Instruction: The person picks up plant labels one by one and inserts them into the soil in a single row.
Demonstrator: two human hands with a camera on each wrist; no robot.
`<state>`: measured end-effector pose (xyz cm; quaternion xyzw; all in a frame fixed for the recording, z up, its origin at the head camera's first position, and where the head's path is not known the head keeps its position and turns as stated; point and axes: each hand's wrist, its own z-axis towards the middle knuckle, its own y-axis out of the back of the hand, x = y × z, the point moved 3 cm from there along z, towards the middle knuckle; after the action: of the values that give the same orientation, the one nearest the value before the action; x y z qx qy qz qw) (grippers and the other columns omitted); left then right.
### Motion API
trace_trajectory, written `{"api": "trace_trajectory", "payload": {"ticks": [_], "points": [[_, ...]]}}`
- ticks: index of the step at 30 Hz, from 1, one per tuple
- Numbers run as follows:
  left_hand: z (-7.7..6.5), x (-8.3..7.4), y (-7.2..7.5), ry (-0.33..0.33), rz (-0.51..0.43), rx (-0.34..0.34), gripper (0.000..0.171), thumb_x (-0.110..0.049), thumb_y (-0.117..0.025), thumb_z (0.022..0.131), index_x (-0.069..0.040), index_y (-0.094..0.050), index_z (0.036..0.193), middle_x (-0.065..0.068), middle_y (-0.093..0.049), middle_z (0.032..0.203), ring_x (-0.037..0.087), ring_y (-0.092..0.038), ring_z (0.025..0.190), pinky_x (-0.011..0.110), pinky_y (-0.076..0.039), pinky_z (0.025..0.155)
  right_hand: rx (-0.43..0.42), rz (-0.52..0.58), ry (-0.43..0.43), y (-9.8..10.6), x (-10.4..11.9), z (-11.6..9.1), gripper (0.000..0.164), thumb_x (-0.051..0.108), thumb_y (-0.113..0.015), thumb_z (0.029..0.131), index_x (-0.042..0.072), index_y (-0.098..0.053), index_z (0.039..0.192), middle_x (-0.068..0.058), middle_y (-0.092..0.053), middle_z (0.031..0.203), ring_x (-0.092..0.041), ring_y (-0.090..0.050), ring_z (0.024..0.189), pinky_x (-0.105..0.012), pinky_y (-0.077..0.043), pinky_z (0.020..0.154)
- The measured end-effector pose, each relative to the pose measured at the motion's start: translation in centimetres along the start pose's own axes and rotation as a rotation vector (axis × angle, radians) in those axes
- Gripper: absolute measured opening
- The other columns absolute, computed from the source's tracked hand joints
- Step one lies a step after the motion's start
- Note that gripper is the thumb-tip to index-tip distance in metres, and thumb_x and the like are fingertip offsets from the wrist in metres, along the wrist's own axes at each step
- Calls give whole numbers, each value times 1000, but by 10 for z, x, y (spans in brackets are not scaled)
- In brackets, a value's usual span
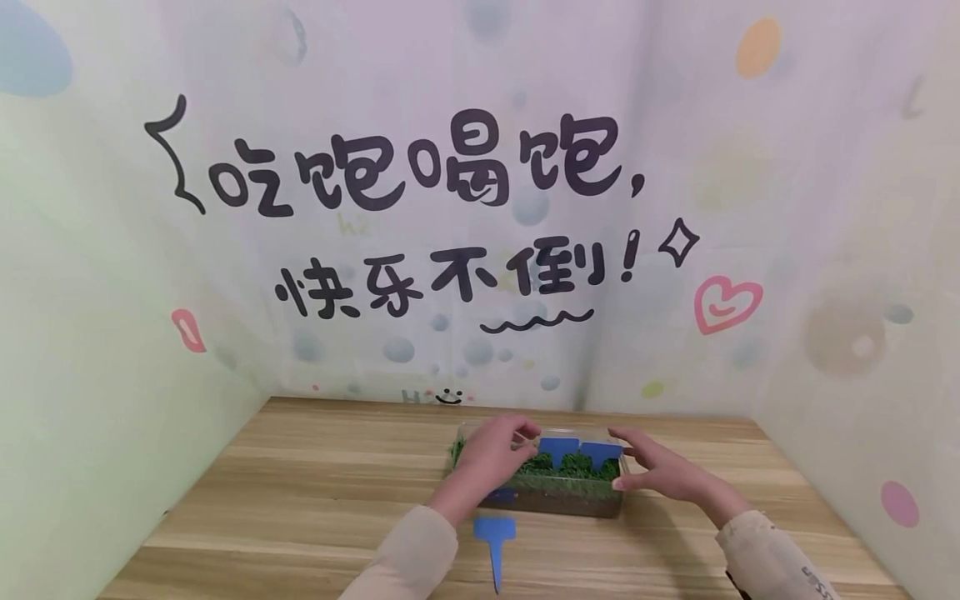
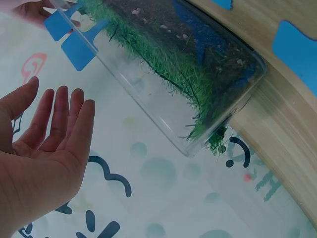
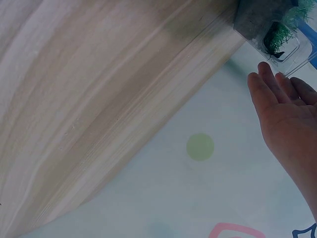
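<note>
A clear plastic box (image 1: 558,500) holds dark soil and green artificial grass (image 1: 525,479). Two blue T-shaped plant labels (image 1: 559,450) stand upright in the grass toward the right end. Over the box's left part hovers my left hand (image 1: 491,454), fingers loosely bent; the left wrist view shows nothing in this hand (image 2: 49,134). At the right end, my right hand (image 1: 667,471) spreads thumb and fingers about the box's corner. Nearly straight fingers (image 3: 270,91) of that hand reach the box edge in the right wrist view. Another blue plant label (image 1: 495,533) lies on the table before the box.
The wood-grain table (image 1: 300,483) carries the box near its back edge. A pale printed wall sheet (image 1: 420,350) with black lettering rises behind, and similar sheets close in both sides. Low on the box's front, a blue piece (image 1: 502,495) shows.
</note>
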<state>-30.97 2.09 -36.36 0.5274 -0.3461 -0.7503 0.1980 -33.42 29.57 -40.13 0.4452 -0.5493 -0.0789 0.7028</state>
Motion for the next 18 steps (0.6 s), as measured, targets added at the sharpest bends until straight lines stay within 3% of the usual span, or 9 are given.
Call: {"api": "trace_trajectory", "payload": {"ticks": [8,18], "points": [[-9,2,6,-38,-39,25,18,-14,-69,94,-14,-72,112,-1,-72,107,17,-68,96,35,-56,84,1,9,-5,0,0,0,86,24,-72,93,-8,-20,154,-37,-18,158,-62,-27,139,-70,-29,110],[-18,1,12,-75,-35,34,12,-14,-71,93,-16,-73,104,-3,-72,99,14,-67,91,29,-56,82,7,8,-10,0,-1,0,85,25,-70,94,-7,-20,154,-35,-18,158,-61,-27,140,-70,-29,111]]}}
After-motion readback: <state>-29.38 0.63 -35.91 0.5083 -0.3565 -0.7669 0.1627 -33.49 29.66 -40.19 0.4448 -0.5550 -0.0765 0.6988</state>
